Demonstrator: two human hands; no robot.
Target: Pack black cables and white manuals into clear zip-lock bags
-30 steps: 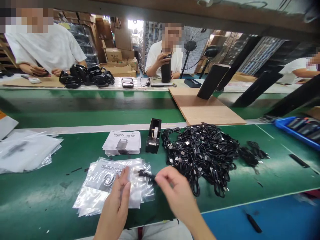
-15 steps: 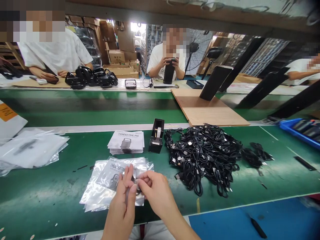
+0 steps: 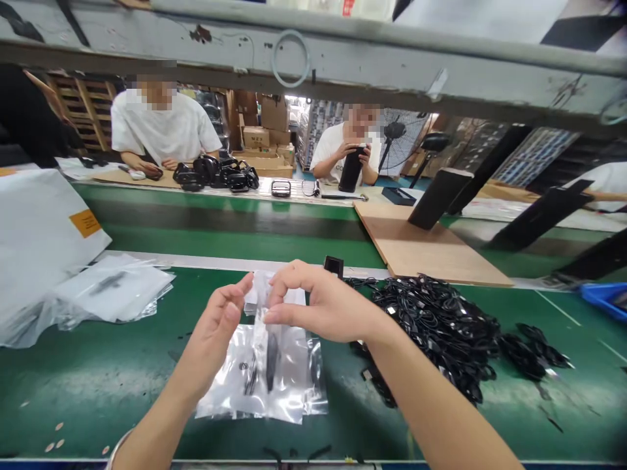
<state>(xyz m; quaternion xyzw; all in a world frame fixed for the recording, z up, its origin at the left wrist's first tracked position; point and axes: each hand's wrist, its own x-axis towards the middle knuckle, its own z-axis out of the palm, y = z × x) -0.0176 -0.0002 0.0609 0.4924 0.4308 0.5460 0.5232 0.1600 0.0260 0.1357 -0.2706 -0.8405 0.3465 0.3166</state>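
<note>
Between my hands a clear plastic bag rises upright and creased, with a dark strip along its lower part. My right hand comes in from the right, its fingers curled and the thumb below them, at the bag's upper edge. Facing it on the left, my left hand has its fingers stretched out and thumb apart, fingertips close to the bag. Flat clear bags lie on the green bench under it. A stack of printed leaflets is mostly hidden behind the hands.
Black cables are heaped at the right. A tape dispenser is partly hidden behind my right hand. More plastic bags and a white sack lie left. Beyond are a wooden board, an overhead beam and several people.
Both hands have lifted and moved apart from their close pose low over the bags. The upright bag now shows between them. The printed leaflet on the bags is no longer visible, and the view has tilted upward.
</note>
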